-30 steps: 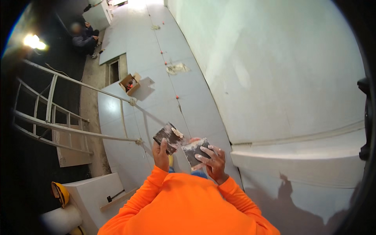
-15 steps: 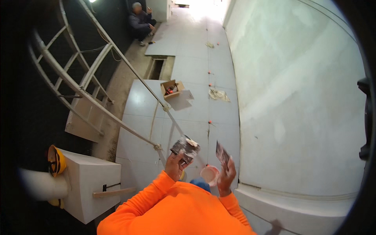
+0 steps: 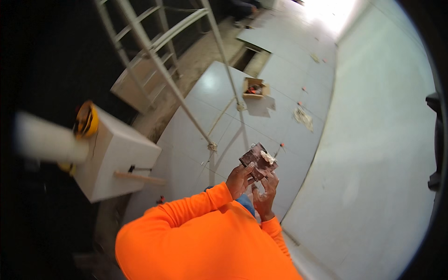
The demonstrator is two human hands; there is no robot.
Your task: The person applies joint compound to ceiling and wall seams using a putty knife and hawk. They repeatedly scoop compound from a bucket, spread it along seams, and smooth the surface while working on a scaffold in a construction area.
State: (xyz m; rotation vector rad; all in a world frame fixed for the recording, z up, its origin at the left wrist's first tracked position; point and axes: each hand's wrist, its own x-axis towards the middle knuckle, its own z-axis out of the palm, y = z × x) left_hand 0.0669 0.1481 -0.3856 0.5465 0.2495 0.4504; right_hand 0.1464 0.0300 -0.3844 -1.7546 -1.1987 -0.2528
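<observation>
My left hand grips a dark square putty blade, smeared and carrying a pale lump of paste on its upper face. My right hand is raised just beneath that blade, its fingers curled up against or behind its lower part. Whether it still holds the second blade is hidden. Both forearms are in orange sleeves, over grey floor tiles.
A metal ladder stands left and ahead. A white block bears a yellow helmet. An open cardboard box, a cloth, a floor trench, a long wall, and a crouching person are in view.
My head has turned, swinging the ladder, block and box rightward and upward in view. My right hand has moved in under the left's blade, and its own blade is no longer visible.
</observation>
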